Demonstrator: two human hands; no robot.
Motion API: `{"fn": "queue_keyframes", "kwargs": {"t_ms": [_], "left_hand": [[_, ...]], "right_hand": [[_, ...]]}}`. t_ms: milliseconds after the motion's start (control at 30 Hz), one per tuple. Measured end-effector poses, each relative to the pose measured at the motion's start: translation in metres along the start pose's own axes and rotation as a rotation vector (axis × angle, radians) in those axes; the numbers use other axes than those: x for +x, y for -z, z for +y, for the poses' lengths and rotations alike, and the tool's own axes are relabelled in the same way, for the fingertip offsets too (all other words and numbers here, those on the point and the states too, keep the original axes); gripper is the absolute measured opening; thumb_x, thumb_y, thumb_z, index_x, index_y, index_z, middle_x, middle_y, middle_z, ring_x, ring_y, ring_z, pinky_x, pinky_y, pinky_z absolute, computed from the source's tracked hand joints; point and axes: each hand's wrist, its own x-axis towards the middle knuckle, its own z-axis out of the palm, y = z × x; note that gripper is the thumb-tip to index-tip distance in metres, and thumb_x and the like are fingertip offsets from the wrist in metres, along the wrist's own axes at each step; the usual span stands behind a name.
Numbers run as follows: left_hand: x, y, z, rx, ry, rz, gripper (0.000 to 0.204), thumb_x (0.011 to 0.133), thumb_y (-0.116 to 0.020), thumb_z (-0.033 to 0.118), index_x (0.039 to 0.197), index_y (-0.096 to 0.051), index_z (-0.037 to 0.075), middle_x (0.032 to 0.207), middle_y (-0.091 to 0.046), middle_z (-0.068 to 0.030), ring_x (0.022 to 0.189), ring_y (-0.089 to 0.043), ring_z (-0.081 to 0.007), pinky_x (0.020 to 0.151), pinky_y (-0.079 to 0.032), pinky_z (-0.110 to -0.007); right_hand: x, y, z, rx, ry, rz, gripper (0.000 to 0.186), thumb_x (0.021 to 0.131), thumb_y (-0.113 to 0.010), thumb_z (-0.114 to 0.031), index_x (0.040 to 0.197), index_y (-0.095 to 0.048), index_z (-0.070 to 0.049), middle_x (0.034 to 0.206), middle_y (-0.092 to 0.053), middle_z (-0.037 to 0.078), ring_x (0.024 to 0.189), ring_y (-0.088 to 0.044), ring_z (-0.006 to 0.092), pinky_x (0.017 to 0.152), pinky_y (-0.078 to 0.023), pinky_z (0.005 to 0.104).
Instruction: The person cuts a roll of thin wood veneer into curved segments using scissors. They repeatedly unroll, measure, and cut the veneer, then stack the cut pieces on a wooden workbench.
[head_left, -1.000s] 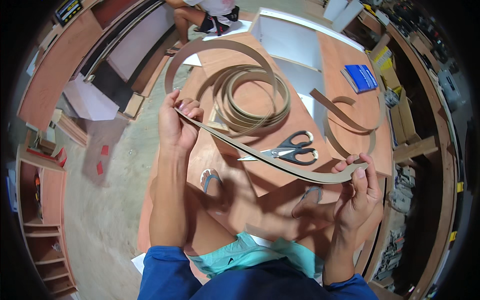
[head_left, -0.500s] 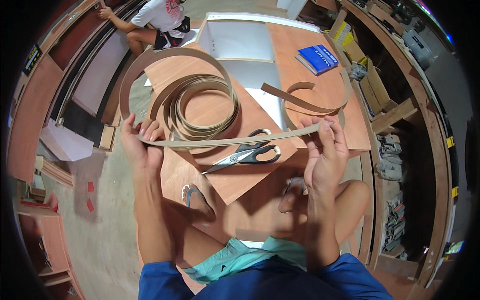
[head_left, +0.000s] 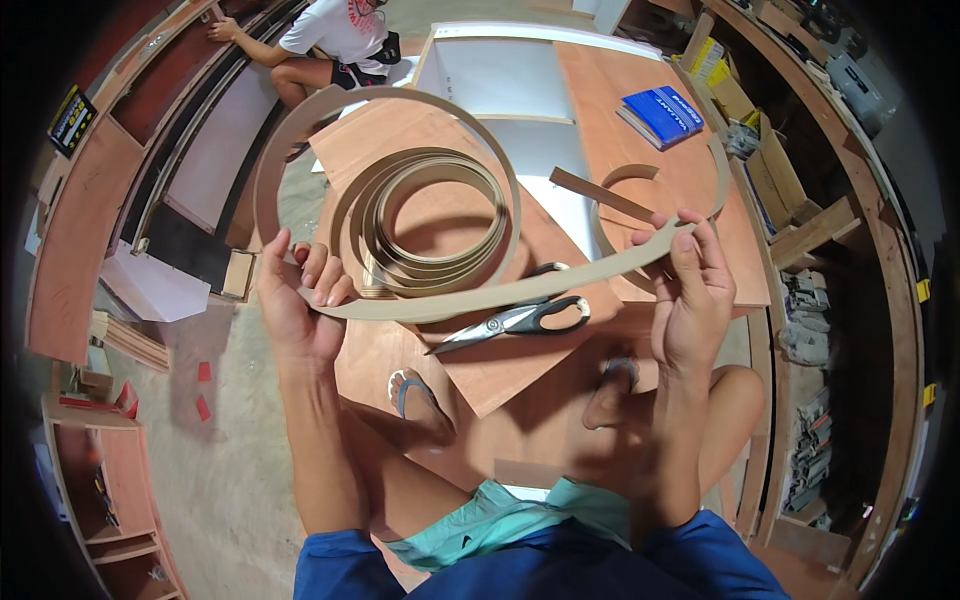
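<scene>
A long beige edge-banding strip (head_left: 500, 296) stretches between my hands, bowed slightly, its broad face turned up. My left hand (head_left: 305, 295) pinches it at the left, where it loops up and round toward a coil of the same banding (head_left: 375, 215). At the right, my right hand (head_left: 690, 270) grips it between thumb and fingers. Behind that hand, a loose curl of brown strip (head_left: 610, 195) rests on the wooden panel. Black-handled scissors (head_left: 515, 318) lie below the held strip, which partly hides their upper handle; their blades point left.
The coil and scissors lie on a wooden board (head_left: 500, 370) atop a cabinet with white compartments (head_left: 500, 80). A blue book (head_left: 662, 116) sits at its far right. Shelving with boxes (head_left: 765, 180) stands to the right. Another person (head_left: 335, 45) crouches at the far left.
The strip between my hands has tilted so more of its flat face shows, and its right end sits higher. My whole view has shifted, putting the scene slightly further right.
</scene>
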Motion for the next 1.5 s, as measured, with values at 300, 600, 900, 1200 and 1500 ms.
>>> {"fn": "queue_keyframes", "kwargs": {"t_ms": [300,600,900,1200,1500], "left_hand": [[0.012,0.006,0.007,0.065,-0.137,0.238,0.030,0.104,-0.057,0.024,0.080,-0.041,0.013,0.064,-0.035,0.0011,0.052,-0.034,-0.0120,0.049,-0.031,-0.027],[0.010,0.015,0.021,0.051,-0.128,0.146,0.035,0.104,-0.057,0.029,0.079,-0.038,0.014,0.065,-0.035,0.0017,0.052,-0.036,-0.0106,0.048,-0.032,-0.027],[0.017,0.020,0.016,0.166,-0.221,0.280,0.037,0.103,-0.054,0.031,0.076,-0.035,0.014,0.066,-0.034,0.0009,0.051,-0.036,-0.0117,0.047,-0.032,-0.028],[0.014,0.018,0.027,0.138,-0.190,0.256,0.039,0.104,-0.054,0.038,0.079,-0.039,0.012,0.064,-0.036,0.0015,0.047,-0.035,-0.0101,0.043,-0.030,-0.026],[0.013,0.017,0.022,0.340,-0.159,0.203,0.038,0.107,-0.052,0.043,0.103,-0.045,0.006,0.071,-0.036,0.0028,0.046,-0.032,-0.0074,0.041,-0.027,-0.023]], "right_hand": [[-0.004,0.043,-0.006,-0.060,-0.004,0.081,0.035,0.106,-0.059,-0.016,0.134,-0.055,0.005,0.122,-0.066,0.020,0.099,-0.071,0.0267,0.089,-0.062,0.0404],[-0.010,0.074,-0.021,-0.098,0.005,0.137,0.034,0.106,-0.060,-0.019,0.133,-0.055,0.002,0.121,-0.066,0.019,0.101,-0.071,0.0270,0.094,-0.059,0.0413],[-0.022,0.085,-0.041,-0.149,0.024,0.181,0.036,0.106,-0.061,-0.022,0.133,-0.055,0.001,0.124,-0.065,0.019,0.103,-0.070,0.0249,0.094,-0.058,0.0398],[-0.031,0.116,-0.056,-0.148,0.081,0.204,0.035,0.108,-0.057,-0.019,0.135,-0.053,0.003,0.126,-0.064,0.021,0.104,-0.069,0.0252,0.097,-0.059,0.0419],[-0.055,0.113,-0.076,-0.184,0.113,0.130,0.033,0.108,-0.056,-0.019,0.135,-0.054,0.000,0.129,-0.063,0.020,0.105,-0.068,0.0240,0.097,-0.058,0.0406]]}}
